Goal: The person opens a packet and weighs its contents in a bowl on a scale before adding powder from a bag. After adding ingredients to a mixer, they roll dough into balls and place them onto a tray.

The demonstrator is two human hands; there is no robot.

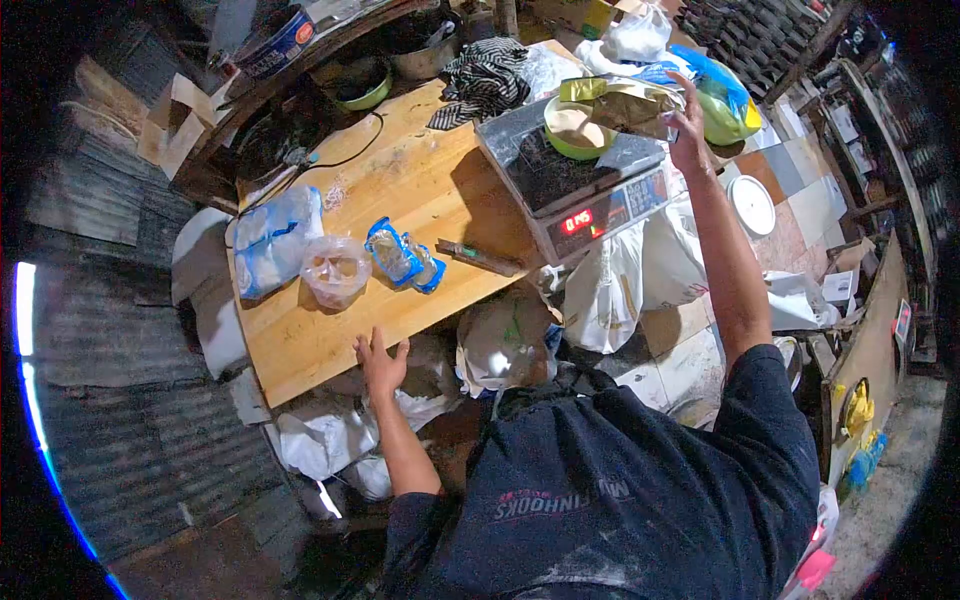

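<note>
My right hand (pixel 688 130) grips one end of a shiny brownish packet (pixel 635 112), tilted over a green bowl (pixel 580 152). Pale powder lies in the bowl, which stands on the platform of a digital scale (pixel 535 180). Red digits on its display appear to read 0.145. Spread fingers of my left hand (pixel 382 368) rest at the front edge of the wooden table (pixel 300 365). Nothing is in that hand. Nearest to it are a clear plastic bag (pixel 335 275) with something pale inside and blue-and-silver packets (pixel 403 255).
A knife-like tool (pixel 478 257) lies left of the scale. Striped cloth (pixel 480 80) and a white-and-blue plastic bag (pixel 278 240) are also on the table. White bags (pixel 605 290) hang below the scale. A shelf (pixel 270 95) with bowls runs along the back.
</note>
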